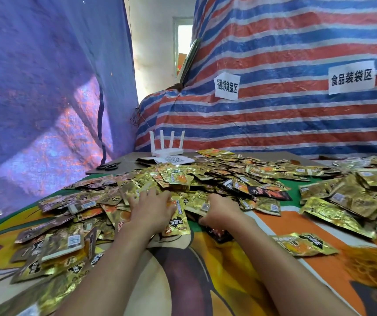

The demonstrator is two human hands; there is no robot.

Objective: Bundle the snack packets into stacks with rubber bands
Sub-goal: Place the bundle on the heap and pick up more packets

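Heaped over the middle and far part of a cartoon-printed orange, green and yellow table cover (228,281): a wide, loose pile of shiny gold foil snack packets (183,176), spilling towards the near left and stacked higher at the right. Reaching in from the near edge, two bare forearms, roughly side by side. On the near slope of the pile, the left hand (151,206), palm down, wrist straight, fingers straight and fanned apart, pressing on the foil and closed round nothing. Touching its thumb side, a gold packet with a black label (178,222), face-up. Just to the right, the right hand (221,208), knuckles up, thumb pointing left, fingers curled down into the pile's edge with tips buried among packets; cannot tell whether pinching one. At the far left on a grey board (96,171), black scissors (108,166), a white sheet with a printed code (171,159) and a white four-antenna router (167,144). Behind, a red, white and blue striped tarpaulin (274,122) with two white paper signs (226,86); at the left, a blue tarpaulin (46,87).
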